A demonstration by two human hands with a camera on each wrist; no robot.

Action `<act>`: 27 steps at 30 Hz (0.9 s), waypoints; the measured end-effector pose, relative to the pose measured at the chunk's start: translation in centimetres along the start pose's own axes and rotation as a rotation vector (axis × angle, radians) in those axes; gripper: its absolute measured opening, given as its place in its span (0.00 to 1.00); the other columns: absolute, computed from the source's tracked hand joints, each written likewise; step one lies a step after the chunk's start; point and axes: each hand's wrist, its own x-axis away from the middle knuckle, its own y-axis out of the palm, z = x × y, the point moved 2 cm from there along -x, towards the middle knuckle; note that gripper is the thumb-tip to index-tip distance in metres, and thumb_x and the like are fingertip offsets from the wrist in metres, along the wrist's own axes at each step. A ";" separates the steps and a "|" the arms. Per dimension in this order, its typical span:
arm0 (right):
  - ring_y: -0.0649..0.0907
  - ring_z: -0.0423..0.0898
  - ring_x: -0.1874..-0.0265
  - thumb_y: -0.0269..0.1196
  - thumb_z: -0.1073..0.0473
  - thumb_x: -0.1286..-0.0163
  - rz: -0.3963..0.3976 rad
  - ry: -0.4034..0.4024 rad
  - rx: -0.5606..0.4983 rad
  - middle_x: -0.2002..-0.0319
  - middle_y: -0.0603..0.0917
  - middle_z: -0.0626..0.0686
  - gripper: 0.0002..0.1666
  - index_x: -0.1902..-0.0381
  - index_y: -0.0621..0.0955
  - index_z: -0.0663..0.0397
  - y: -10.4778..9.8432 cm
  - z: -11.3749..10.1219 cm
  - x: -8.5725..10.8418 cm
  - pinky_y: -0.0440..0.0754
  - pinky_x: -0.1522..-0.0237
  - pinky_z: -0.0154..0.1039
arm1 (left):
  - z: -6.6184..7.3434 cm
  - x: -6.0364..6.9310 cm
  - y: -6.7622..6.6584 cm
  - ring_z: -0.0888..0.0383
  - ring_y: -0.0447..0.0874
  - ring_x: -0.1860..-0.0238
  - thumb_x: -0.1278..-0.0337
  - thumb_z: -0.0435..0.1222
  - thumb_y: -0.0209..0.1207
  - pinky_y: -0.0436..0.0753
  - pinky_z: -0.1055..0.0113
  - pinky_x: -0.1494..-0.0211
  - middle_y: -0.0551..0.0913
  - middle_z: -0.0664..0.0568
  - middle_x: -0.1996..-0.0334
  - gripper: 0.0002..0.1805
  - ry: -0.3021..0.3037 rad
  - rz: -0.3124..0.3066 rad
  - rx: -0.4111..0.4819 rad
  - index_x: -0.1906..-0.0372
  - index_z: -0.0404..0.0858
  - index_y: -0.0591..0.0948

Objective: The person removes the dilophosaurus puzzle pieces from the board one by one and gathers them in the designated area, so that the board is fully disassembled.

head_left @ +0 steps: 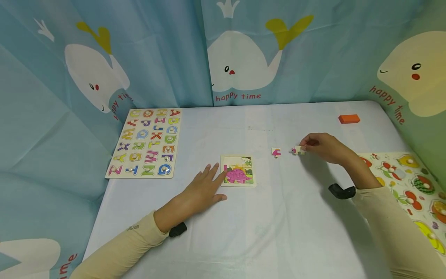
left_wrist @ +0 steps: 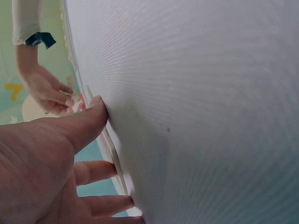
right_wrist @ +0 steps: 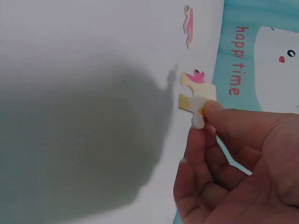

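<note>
Whale-print curtain point(head_left: 167, 69), white table point(head_left: 275, 228)

Left of the dinosaur puzzle tray point(head_left: 230, 160), an alphabet board point(head_left: 143, 144); at the tray's left edge, the left hand point(head_left: 201, 190), fingers spread. Right of the tray, a loose piece point(head_left: 275, 152), then the right hand point(head_left: 323, 148) pinching a second piece point(right_wrist: 202, 90) (probably light, stiff; grip its edges).

Head view from above, wrist views close, table point(head_left: 278, 224) in all three.

- Left sleeve point(head_left: 120, 248): long, close-fitting, cream, with small dark lettering near the cuff, too tiny to read.
- Right sleeve point(head_left: 393, 228): the same plain cream.
- Black piece point(head_left: 178, 229) at the left wrist, partly hidden.
- Black curved piece point(head_left: 341, 192) jutting from the right cuff.
</note>
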 end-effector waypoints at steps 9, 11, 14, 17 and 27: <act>0.79 0.52 0.55 0.62 0.62 0.21 -0.013 -0.004 -0.022 0.55 0.85 0.60 0.11 0.50 0.83 0.66 1.1 0.6 -1.0 0.78 0.55 0.38 | -0.1 0.0 0.0 0.34 0.50 0.16 0.26 0.56 0.60 0.62 0.38 0.20 0.53 0.36 0.16 0.44 -0.003 -0.004 -0.012 0.16 0.41 0.60; 0.79 0.54 0.55 0.62 0.63 0.21 0.008 -0.007 0.006 0.56 0.85 0.61 0.10 0.52 0.82 0.66 1.5 0.6 -1.2 0.78 0.54 0.43 | -0.1 -0.1 0.0 0.34 0.50 0.16 0.26 0.56 0.60 0.62 0.38 0.20 0.53 0.36 0.16 0.44 -0.003 -0.005 -0.006 0.16 0.41 0.60; 0.78 0.56 0.56 0.63 0.64 0.23 0.040 -0.001 0.056 0.57 0.83 0.62 0.09 0.52 0.82 0.66 2.0 0.5 -1.2 0.77 0.53 0.49 | 0.0 0.0 0.0 0.34 0.50 0.16 0.26 0.56 0.60 0.62 0.38 0.20 0.53 0.36 0.16 0.44 -0.003 -0.008 0.002 0.16 0.41 0.60; 0.77 0.59 0.56 0.63 0.66 0.24 0.069 0.003 0.093 0.56 0.81 0.65 0.10 0.50 0.82 0.67 2.4 0.2 -1.2 0.77 0.52 0.54 | 0.0 0.0 0.0 0.35 0.49 0.16 0.26 0.56 0.60 0.62 0.38 0.20 0.53 0.36 0.16 0.44 -0.007 -0.010 -0.002 0.16 0.42 0.60; 0.79 0.65 0.50 0.58 0.72 0.23 0.146 -0.065 0.080 0.49 0.81 0.71 0.15 0.42 0.79 0.73 3.6 -3.3 -1.1 0.80 0.45 0.63 | -0.1 -0.1 0.1 0.34 0.51 0.16 0.26 0.57 0.59 0.63 0.38 0.20 0.53 0.36 0.16 0.44 0.001 0.002 -0.013 0.16 0.41 0.60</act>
